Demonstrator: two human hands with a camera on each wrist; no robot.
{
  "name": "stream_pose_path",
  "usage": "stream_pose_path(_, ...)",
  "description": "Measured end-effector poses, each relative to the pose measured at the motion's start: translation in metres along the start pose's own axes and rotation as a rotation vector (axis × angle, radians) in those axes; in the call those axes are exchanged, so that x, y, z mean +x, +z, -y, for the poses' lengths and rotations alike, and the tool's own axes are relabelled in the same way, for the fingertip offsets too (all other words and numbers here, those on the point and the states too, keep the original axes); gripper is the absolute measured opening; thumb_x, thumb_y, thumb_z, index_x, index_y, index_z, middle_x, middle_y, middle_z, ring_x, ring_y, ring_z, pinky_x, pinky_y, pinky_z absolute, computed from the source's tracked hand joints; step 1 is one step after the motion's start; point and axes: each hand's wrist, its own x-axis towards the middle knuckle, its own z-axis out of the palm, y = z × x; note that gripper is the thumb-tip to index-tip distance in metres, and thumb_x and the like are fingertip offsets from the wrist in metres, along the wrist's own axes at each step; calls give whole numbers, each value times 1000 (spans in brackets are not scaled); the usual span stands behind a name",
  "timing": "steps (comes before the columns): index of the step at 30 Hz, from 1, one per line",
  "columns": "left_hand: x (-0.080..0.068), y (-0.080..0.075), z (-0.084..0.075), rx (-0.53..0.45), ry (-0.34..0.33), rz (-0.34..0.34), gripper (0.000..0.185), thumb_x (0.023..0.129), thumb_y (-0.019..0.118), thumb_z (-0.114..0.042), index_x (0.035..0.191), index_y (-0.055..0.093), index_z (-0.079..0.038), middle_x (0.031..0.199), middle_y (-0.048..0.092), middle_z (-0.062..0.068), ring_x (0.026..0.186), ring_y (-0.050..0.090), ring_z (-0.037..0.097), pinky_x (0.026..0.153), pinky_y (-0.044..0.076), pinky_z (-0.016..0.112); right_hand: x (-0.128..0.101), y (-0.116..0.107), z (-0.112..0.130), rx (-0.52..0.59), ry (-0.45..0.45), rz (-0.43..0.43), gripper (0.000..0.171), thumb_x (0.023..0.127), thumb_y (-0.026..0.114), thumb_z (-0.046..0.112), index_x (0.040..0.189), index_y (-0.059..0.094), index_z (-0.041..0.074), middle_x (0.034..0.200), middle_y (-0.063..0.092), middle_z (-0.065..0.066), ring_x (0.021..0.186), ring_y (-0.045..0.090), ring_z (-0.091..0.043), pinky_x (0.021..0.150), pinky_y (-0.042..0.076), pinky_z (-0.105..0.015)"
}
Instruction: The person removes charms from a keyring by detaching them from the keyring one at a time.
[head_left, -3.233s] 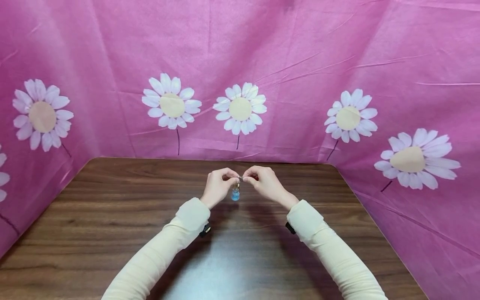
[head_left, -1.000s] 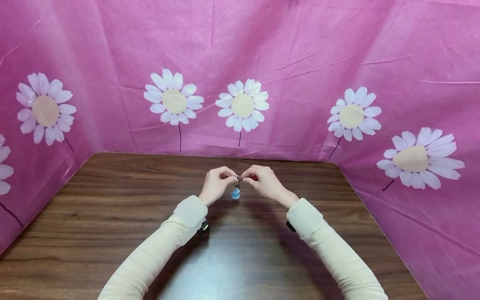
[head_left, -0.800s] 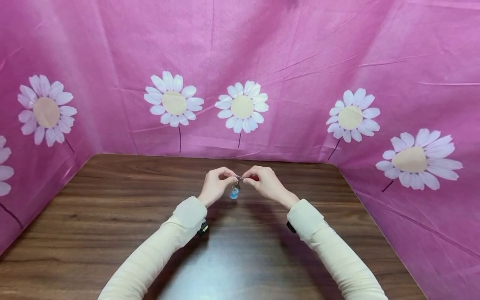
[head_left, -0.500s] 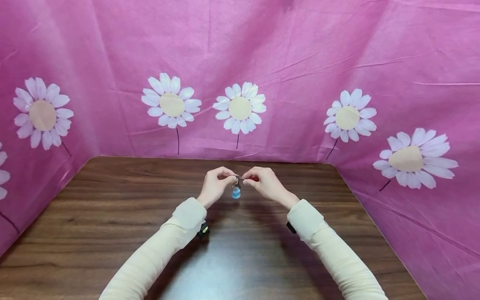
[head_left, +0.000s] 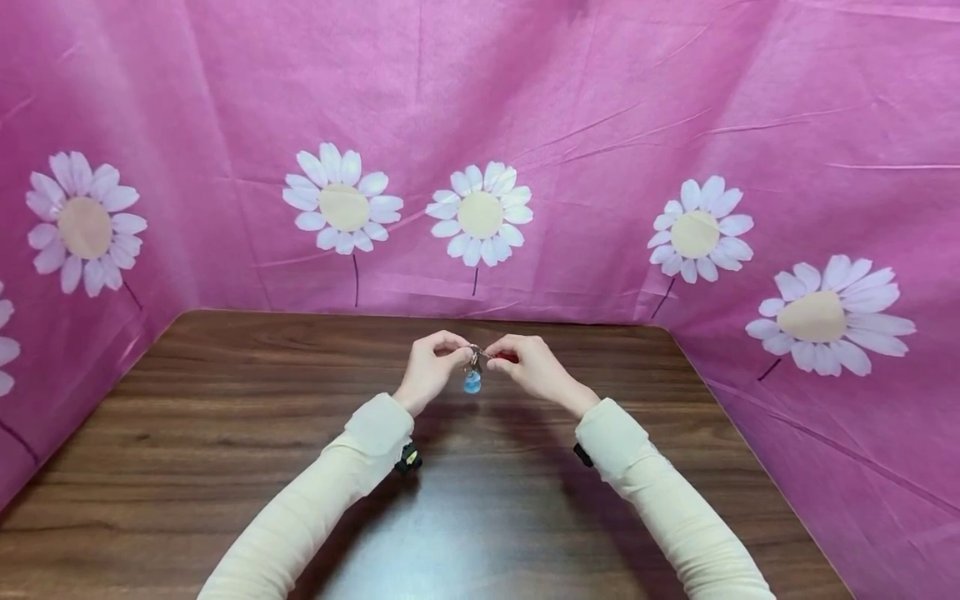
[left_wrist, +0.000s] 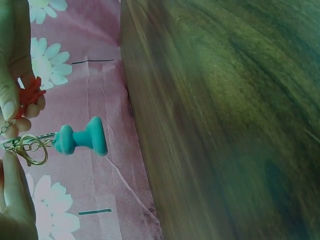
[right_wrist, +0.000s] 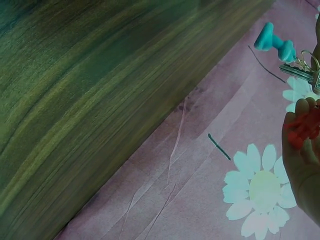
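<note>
My left hand (head_left: pixel 430 368) pinches the metal ring part of a keychain (head_left: pixel 475 358) between thumb and fingers, above the table. From it hangs a blue spool-shaped charm (head_left: pixel 472 382), which looks teal in the left wrist view. A gold clasp and ring (left_wrist: pixel 37 156) sit by the left fingertips. Beside the charm in the right wrist view points a silver key (right_wrist: pixel 296 72). Opposite, my right hand (head_left: pixel 531 368) pinches the end of a thin chain (left_wrist: pixel 6 126), with a red charm (left_wrist: pixel 31 97) lying against its fingers. The tips of both hands are close together, a small gap between them.
Below the hands spreads a brown wood-grain table (head_left: pixel 225 433). A pink cloth (head_left: pixel 585 100) printed with white daisies stands behind it and along both sides. Each cream sleeve has a black wrist device (head_left: pixel 408 458) near the cuff.
The hands stay pinched on the keychain and have drawn slightly apart, so more of the ring and chain shows between them. The blue charm swings a little and hangs slightly higher.
</note>
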Motion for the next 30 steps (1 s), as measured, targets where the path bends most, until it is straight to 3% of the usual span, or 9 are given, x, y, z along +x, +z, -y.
stream_pose_path(3, 4, 0, 8, 2, 6, -7, 12, 80, 67, -5, 89, 66, 2, 82, 67, 15, 70, 57, 5, 70, 47, 21, 1, -1, 1, -22, -1, -20, 15, 81, 68, 13, 94, 70, 7, 88, 70, -2, 76, 60, -11, 69, 48, -29)
stream_pose_path(10, 3, -1, 9, 16, -16, 7, 11, 80, 66, -4, 89, 65, 3, 77, 67, 6, 69, 59, 5, 70, 48, 21, 1, -1, 1, -12, 10, -58, 10, 79, 70, 13, 88, 69, 7, 80, 68, -2, 72, 57, -10, 67, 47, -26)
stream_pose_path(19, 1, -1, 9, 56, -23, 103, 15, 81, 64, -3, 95, 64, 1, 85, 67, 15, 72, 60, 8, 73, 51, 24, 2, 1, 5, -4, -11, -115, 6, 81, 68, 12, 86, 68, 9, 83, 68, -1, 72, 57, -10, 64, 45, -25)
stream_pose_path(30, 2, -2, 8, 247, 39, 129, 9, 79, 69, -7, 88, 68, -8, 84, 69, 6, 78, 63, 18, 69, 50, 25, 4, 5, 10, -19, -19, -104, 6, 81, 68, 13, 86, 68, 9, 82, 68, 0, 73, 56, -11, 66, 46, -27)
